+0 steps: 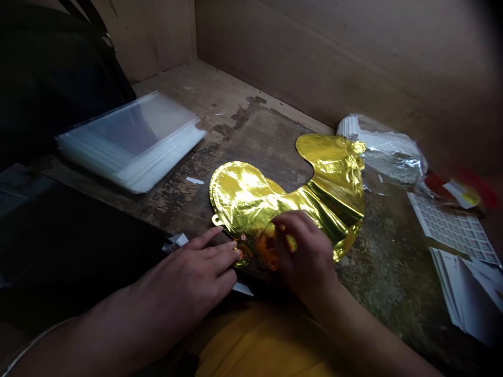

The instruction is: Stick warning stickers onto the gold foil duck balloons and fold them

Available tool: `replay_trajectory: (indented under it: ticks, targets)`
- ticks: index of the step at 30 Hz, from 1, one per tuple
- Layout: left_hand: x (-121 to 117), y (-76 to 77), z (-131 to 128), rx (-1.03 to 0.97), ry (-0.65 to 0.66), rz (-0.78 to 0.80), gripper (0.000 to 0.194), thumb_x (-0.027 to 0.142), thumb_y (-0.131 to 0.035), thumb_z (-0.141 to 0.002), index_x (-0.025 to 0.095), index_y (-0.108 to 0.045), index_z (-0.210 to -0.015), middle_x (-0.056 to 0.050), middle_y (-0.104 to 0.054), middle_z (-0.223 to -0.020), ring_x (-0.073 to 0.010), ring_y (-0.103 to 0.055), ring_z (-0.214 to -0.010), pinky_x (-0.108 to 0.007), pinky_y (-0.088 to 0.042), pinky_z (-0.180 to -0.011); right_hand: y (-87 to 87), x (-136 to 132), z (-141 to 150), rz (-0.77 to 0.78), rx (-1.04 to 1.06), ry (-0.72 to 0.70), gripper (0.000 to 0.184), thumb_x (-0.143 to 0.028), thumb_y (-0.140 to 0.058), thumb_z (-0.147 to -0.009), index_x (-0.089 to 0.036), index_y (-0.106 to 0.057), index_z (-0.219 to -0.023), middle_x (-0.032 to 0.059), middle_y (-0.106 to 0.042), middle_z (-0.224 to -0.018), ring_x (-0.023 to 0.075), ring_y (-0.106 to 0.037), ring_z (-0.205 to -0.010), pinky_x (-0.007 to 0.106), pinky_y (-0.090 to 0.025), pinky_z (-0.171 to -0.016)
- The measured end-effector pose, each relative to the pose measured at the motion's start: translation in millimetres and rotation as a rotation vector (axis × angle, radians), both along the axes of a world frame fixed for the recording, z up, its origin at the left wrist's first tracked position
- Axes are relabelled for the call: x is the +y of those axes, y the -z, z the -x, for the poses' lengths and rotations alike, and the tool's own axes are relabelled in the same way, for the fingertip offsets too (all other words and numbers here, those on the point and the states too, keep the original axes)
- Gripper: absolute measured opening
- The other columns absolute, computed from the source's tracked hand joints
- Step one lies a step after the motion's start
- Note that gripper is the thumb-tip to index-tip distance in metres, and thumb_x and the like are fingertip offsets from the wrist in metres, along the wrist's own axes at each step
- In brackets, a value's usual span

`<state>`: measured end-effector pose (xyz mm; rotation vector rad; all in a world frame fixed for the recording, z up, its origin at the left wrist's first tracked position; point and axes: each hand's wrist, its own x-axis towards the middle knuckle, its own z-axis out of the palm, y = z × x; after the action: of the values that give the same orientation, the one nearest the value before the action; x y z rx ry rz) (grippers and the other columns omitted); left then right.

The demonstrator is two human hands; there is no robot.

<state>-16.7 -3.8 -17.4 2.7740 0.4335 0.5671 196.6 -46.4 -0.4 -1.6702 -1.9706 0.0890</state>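
Note:
A flat, uninflated gold foil balloon (pixel 271 204) lies on the worn wooden table, curving up to the right with a fold across its middle. It has a small tab with a hole at its left edge. My left hand (pixel 200 269) rests at the balloon's lower left edge, its fingers stretched out and its fingertips touching the foil. My right hand (pixel 308 251) is curled over the lower middle of the balloon. Its fingers close on the foil, and their tips are partly hidden and slightly blurred.
A stack of clear plastic bags (pixel 133 141) lies at the left, beside a dark bag (pixel 51 78). Along the right are a clear packet of white items (pixel 385 152), a sticker sheet (pixel 451 225) and white papers (pixel 467 293). Wooden panels (pixel 334 57) rise behind the table.

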Motion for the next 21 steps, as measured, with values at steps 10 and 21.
replay_trajectory:
  ticks: [10,21]
  targets:
    - [-13.4,-9.5,20.7,0.086,-0.204,0.014,0.023,0.005,-0.046,-0.091,0.021,-0.063,-0.087,-0.004,-0.065,-0.116,-0.0200,-0.058,-0.113,-0.043,-0.036,-0.113,11.5,-20.6,7.5,0.075,0.065,-0.326,0.022,-0.012,-0.053,-0.094,-0.015,-0.068,-0.110,0.0116,-0.071,-0.116,0.0214,-0.066,-0.097,0.035,-0.055,-0.084]
    - [-1.3,-23.0,2.8,0.111,-0.157,0.096,0.015,0.011,-0.055,-0.088,0.020,-0.066,-0.090,-0.007,-0.057,-0.134,-0.0244,-0.051,-0.127,-0.042,-0.043,-0.109,-5.2,18.0,-11.7,0.681,1.027,0.154,0.038,-0.048,-0.074,-0.076,-0.017,-0.056,-0.064,-0.0080,-0.045,-0.050,0.0059,-0.035,-0.045,0.020,-0.028,-0.044]
